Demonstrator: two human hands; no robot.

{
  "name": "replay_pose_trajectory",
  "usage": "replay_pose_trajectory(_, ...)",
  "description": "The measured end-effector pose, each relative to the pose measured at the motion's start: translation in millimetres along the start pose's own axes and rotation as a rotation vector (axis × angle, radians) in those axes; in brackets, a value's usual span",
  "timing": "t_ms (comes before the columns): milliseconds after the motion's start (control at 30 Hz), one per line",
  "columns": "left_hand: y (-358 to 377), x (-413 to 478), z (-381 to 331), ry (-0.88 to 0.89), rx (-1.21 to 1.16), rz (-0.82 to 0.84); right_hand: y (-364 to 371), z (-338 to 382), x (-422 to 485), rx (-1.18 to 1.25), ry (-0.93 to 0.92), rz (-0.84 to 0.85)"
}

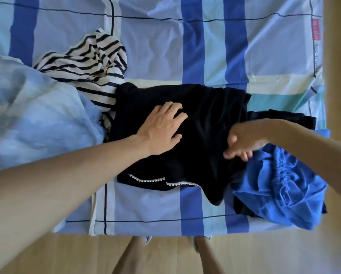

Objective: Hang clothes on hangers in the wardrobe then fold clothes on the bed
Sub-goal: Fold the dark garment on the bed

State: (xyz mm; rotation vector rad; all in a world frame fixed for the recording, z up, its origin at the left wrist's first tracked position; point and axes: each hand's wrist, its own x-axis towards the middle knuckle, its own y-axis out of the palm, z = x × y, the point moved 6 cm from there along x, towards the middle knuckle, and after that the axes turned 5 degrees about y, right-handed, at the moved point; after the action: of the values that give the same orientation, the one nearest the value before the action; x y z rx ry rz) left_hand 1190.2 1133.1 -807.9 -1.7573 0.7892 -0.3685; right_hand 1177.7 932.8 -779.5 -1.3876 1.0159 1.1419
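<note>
Head view, person standing at the near edge of the bed.

- Black garment [185,139] lies part-flattened across the middle of the checked bed sheet [155,56]. A white beaded trim [151,179] runs along its near hem.
- Left hand [161,127] lies palm down on the garment's left half, fingers straight and slightly spread, pressing cloth to mattress.
- Right hand [243,141] sits at the garment's right edge with fingers curled, but it is blurred. Cannot tell whether it pinches cloth or holds nothing.
- Striped top [90,64] is crumpled against the black garment's far-left corner.
- Blue garment [280,182] is bunched just beside it on the right, touching.
- Pale quilt [37,115] is heaped at the left.

Handling, as a judgement: the black piece looks light, thin and limp. It should sag from any single grip and wrinkle easily. It probably drags rather than slides on the cotton sheet. Best taken at 2 points, pinching the hem corners or shoulder seams, with a flat palm as anchor while a side folds over. The trim could snag, so fingers should stay off it.
</note>
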Motion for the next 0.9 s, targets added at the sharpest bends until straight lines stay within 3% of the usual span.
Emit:
replay_pose_trajectory(67,9,-3,6,-0.066,0.028,0.095,-41,-18,-2,0.217,0.064,-0.631)
replay_pose_trajectory(100,15,-6,7,-0.105,0.021,0.149,-49,-24,-4,0.271,0.106,-0.792)
replay_pose_trajectory(133,20,-9,7,-0.145,0.018,0.196,-49,-29,3,0.321,0.137,-0.807)
replay_pose_trajectory(200,28,-15,-1,-0.207,0.029,0.244,-39,-30,21,0.432,0.156,-0.684)
replay_pose_trajectory(267,32,-19,-18,-0.238,0.059,0.204,-35,-29,35,0.574,0.130,-0.649)
replay_pose_trajectory(367,46,-28,-57,-0.172,0.049,0.181,-34,-28,42,0.746,0.102,-0.644)
replay_pose_trajectory(433,65,-38,-89,-0.086,-0.083,0.299,-32,-22,45,0.717,0.084,-0.610)
replay_pose_trajectory(533,67,-40,-121,-0.059,-0.544,0.414,-31,-14,48,0.700,0.035,-0.586)
replay_pose_trajectory(600,41,-31,-107,-0.137,-0.732,0.162,-34,-13,47,0.708,0.021,-0.582)
replay_pose_trajectory(667,19,-33,-71,-0.250,-0.568,-0.144,-38,-14,43,0.751,0.025,-0.576)
replay_pose_trajectory(700,19,-40,-51,-0.298,-0.444,-0.153,-40,-14,40,0.771,0.030,-0.568)
replay_pose_trajectory(767,40,-57,-21,-0.278,-0.247,0.159,-44,-11,33,0.816,0.033,-0.565)
replay_pose_trajectory(833,55,-72,-6,-0.155,-0.203,0.460,-51,1,20,0.891,0.013,-0.562)
replay_pose_trajectory(900,37,-71,6,-0.199,-0.496,0.513,-60,22,5,0.932,-0.006,-0.553)
